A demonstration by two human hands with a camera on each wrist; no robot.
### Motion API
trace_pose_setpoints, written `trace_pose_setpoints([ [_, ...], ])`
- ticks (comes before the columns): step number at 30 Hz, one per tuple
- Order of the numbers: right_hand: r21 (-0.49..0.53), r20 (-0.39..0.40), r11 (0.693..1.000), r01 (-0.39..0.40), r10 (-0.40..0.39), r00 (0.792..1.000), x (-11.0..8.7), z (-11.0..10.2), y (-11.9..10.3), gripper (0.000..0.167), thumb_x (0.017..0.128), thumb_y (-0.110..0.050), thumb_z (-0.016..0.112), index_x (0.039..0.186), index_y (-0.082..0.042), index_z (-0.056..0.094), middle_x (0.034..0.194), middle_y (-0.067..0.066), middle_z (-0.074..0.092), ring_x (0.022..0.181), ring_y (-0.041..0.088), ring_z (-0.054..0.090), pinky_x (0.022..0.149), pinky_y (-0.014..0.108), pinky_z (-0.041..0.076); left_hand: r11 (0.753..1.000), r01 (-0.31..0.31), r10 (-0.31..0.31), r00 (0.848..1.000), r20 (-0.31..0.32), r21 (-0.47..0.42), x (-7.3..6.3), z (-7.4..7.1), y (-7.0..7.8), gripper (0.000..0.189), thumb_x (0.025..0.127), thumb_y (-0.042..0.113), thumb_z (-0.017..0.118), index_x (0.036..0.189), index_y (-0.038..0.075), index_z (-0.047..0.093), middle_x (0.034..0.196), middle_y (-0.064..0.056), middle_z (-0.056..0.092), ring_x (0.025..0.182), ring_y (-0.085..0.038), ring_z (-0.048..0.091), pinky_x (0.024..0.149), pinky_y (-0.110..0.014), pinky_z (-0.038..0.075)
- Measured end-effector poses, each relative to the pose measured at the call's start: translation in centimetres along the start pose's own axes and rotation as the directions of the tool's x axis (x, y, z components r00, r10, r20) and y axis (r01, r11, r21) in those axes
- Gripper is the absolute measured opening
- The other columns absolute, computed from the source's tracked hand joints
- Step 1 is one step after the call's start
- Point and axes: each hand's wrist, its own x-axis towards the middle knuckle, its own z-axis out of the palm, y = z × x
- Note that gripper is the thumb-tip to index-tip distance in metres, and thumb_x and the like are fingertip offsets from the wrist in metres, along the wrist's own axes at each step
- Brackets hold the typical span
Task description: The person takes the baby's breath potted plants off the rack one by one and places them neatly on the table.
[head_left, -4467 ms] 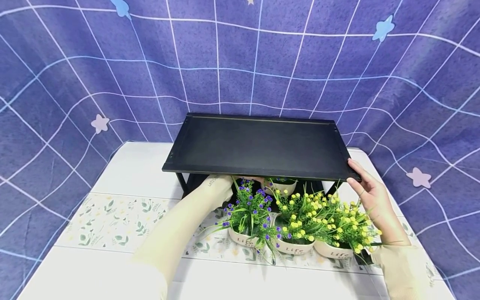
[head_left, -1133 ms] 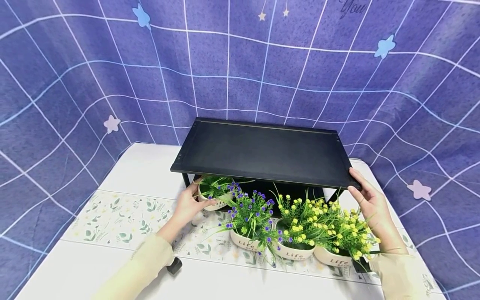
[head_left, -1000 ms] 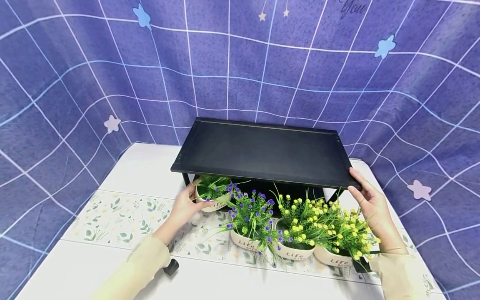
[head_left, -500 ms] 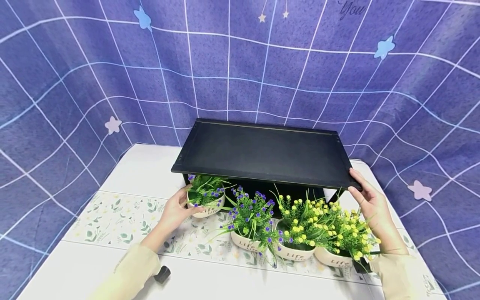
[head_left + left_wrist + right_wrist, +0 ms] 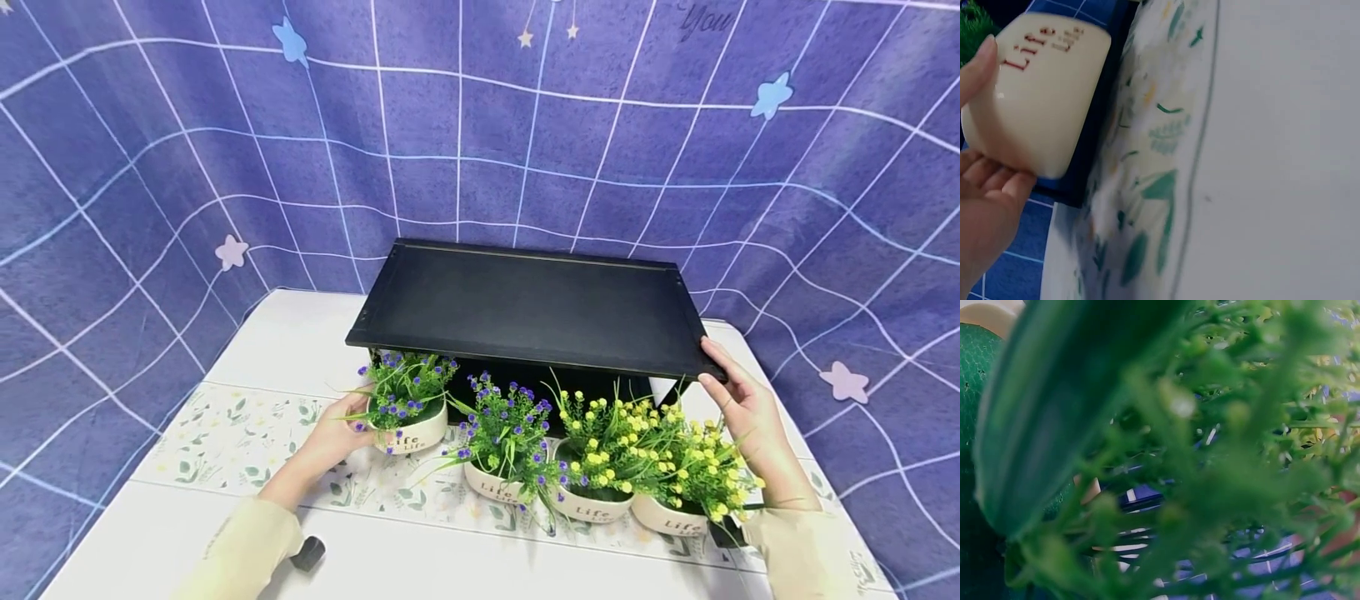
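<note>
My left hand (image 5: 335, 429) grips a cream flower pot (image 5: 420, 437) with purple artificial flowers at the front left of a black shelf (image 5: 525, 308). In the left wrist view the thumb lies along the side of the pot (image 5: 1047, 94) near the "Life" lettering, and the curled fingers hold its other side. My right hand (image 5: 750, 408) holds the shelf's front right corner, thumb under the edge and fingers on top. Green leaves (image 5: 1072, 394) fill most of the right wrist view and hide that hand's grip.
In front of the shelf stand another pot with purple flowers (image 5: 491, 482) and two pots with yellow flowers (image 5: 592, 507), close side by side. A floral strip (image 5: 247, 417) crosses the white table (image 5: 187, 533). A blue curtain (image 5: 480, 108) hangs behind.
The left hand was reaching under the shelf; it has drawn the purple-flowered pot out toward the front left. The right hand stays at the shelf corner.
</note>
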Motion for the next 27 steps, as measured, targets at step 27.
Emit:
trace_pose_setpoints([
  [27, 0.006, 0.0, 1.0, 0.02, -0.02, 1.0, 0.0, 0.0, 0.0, 0.046, 0.097, -0.002, 0.054, 0.142, 0.002, 0.045, 0.138, -0.03, 0.045, 0.112, -0.021, 0.049, 0.092, -0.002, 0.037, 0.994, -0.075, 0.057, 0.975, 0.217, 0.077, -1.0, 0.7, -1.7, 0.061, 0.086, 0.007, 0.063, 0.141, -0.005, 0.04, 0.135, -0.033, 0.047, 0.123, -0.05, 0.048, 0.102, -0.062, 0.041],
])
